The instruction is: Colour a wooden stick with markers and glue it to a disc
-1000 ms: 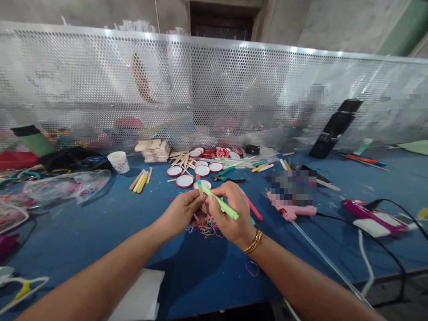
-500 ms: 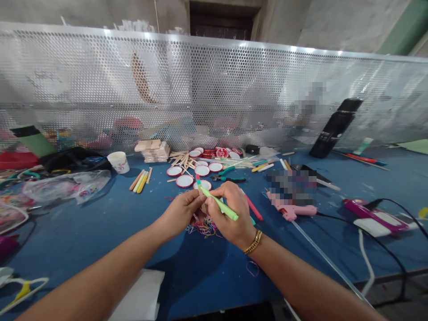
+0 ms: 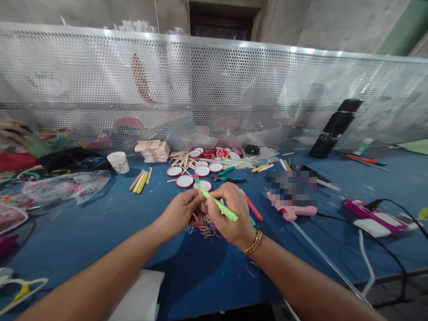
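Note:
My left hand (image 3: pixel 180 211) and my right hand (image 3: pixel 230 214) meet over the blue table (image 3: pixel 100 223), both closed on coloured craft sticks. A light green stick (image 3: pixel 220 207) slants through my right fingers, and a green and pink stick (image 3: pixel 198 182) pokes up between the two hands. Just under the hands lies a heap of small coloured rubber bands (image 3: pixel 203 228). A gold bracelet (image 3: pixel 253 243) circles my right wrist.
Beyond the hands lie red and white round caps (image 3: pixel 184 180), plain wooden sticks (image 3: pixel 180 158), teal pliers (image 3: pixel 227 174) and a paper cup (image 3: pixel 119 161). A pink glue gun (image 3: pixel 290 208) lies right. A perforated metal screen (image 3: pixel 214 89) backs the table. Another person's hand (image 3: pixel 13 133) shows far left.
My hands have stayed nearly still on the sticks. Another person's hand has come into view at the far left over the green object there.

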The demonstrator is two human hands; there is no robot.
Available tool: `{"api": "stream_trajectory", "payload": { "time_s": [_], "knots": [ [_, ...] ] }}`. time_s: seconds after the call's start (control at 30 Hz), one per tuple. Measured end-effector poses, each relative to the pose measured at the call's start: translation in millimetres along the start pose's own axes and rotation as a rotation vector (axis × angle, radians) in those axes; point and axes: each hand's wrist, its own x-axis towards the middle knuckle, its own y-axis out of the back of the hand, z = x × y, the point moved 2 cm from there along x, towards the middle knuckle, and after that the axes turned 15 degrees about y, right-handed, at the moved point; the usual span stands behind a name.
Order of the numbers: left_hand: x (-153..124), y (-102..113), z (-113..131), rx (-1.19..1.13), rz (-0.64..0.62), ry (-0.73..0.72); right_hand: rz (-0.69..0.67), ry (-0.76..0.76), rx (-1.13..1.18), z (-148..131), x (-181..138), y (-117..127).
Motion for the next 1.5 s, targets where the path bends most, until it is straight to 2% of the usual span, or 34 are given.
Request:
{"api": "stream_trajectory", "payload": {
  "time_s": [1.33,1.5],
  "knots": [
    [-1.3,-0.1,3.6,-0.018,0.021,-0.002,-0.001,-0.035,-0.028,2.7,-0.6,1.5],
    [-0.9,0.1,2.1,-0.016,0.014,0.006,-0.003,-0.002,0.008,-0.3,0.9,0.3]
  ]
}}
